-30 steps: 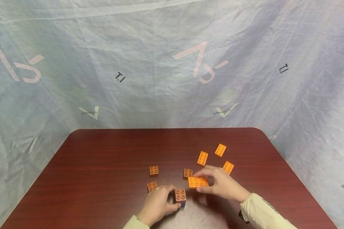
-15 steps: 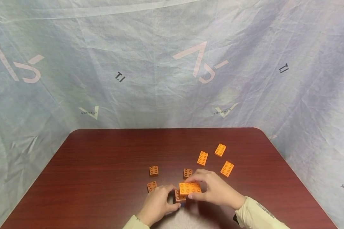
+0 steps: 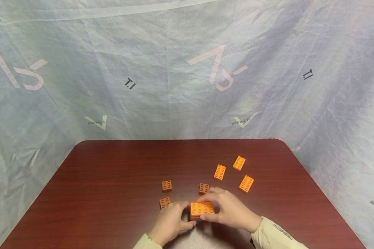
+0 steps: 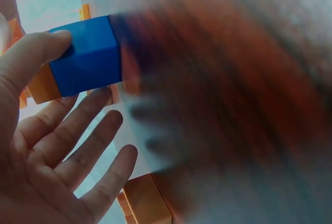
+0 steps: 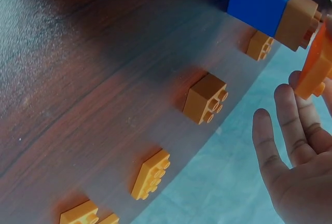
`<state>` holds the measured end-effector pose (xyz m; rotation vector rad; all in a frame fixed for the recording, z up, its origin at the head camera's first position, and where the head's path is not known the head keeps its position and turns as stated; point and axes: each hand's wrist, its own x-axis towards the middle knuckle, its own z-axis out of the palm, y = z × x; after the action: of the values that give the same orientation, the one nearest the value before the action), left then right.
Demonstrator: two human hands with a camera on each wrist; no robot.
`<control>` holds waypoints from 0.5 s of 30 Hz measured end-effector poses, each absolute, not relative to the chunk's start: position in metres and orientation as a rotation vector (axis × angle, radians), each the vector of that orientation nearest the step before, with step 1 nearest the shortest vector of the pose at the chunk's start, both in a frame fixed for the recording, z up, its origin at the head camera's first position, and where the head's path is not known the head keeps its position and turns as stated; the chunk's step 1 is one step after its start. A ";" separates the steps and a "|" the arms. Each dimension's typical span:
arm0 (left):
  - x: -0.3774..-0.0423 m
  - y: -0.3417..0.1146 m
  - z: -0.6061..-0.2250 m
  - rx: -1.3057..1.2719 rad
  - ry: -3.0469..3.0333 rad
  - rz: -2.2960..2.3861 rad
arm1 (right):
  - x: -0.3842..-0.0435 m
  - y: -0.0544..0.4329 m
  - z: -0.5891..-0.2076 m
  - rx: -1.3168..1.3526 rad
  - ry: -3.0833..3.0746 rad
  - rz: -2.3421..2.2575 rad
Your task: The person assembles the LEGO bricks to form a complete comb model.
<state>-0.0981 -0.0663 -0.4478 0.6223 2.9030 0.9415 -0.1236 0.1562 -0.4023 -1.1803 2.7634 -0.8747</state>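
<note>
Evidently close together, both hands work low over the table point(image 3: 112, 173), the forearms reaching in from either side. The left hand point(image 3: 174, 216) pinches a blue block point(image 4: 88, 58), thumb on one face and fingertips opposite, its lower fingers loosely spread. A brown block point(image 5: 296, 23) sits squarely on the blue one. The right hand point(image 3: 229, 209) grips an orange brick point(image 3: 202, 208) between thumb and fingers, the outer ones extended. The brick, eight studs upward, is over the brown block, overhanging toward the right hand; whether the two touch is unclear. Three similar bricks point(image 3: 246, 183) lie farther right.
</note>
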 end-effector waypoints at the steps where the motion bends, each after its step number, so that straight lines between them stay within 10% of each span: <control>1: -0.098 -0.066 -0.448 0.625 2.907 0.937 | -0.123 0.156 -0.403 -1.186 2.769 -0.868; 15: -0.098 -0.066 -0.450 0.615 2.913 0.922 | -0.123 0.154 -0.405 -1.204 2.791 -0.811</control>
<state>-0.0978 -0.0661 -0.4503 0.6148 2.9130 0.9218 -0.1230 0.1537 -0.4048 -1.2040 2.7914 -0.8108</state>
